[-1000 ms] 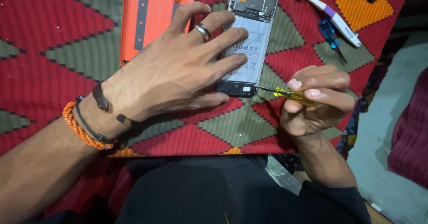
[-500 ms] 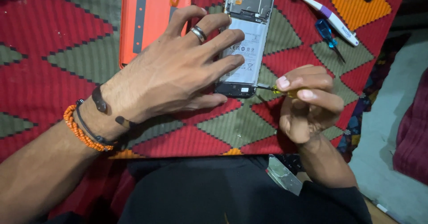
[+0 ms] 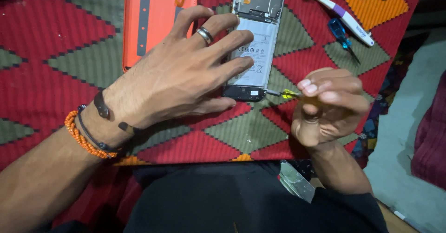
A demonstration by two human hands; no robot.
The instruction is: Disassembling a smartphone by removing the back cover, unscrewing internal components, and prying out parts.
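An opened phone [image 3: 257, 38] lies face down on a red patterned cloth [image 3: 55, 75], its battery and circuit board exposed. My left hand [image 3: 181, 75], with a ring and wrist bands, lies spread flat over the phone's left side and pins it down. My right hand [image 3: 332, 105] is closed around a small yellow-handled screwdriver [image 3: 289, 94], whose metal tip touches the phone's lower right corner.
An orange phone back cover [image 3: 155, 19] lies left of the phone, partly under my left hand. A toothbrush [image 3: 341, 15] and a blue screwdriver [image 3: 341, 38] lie at the upper right. The cloth's right edge drops off near a grey floor [image 3: 409, 135].
My right hand has turned the screwdriver, with its fingers curling further over the handle. The left hand stays pressed on the phone.
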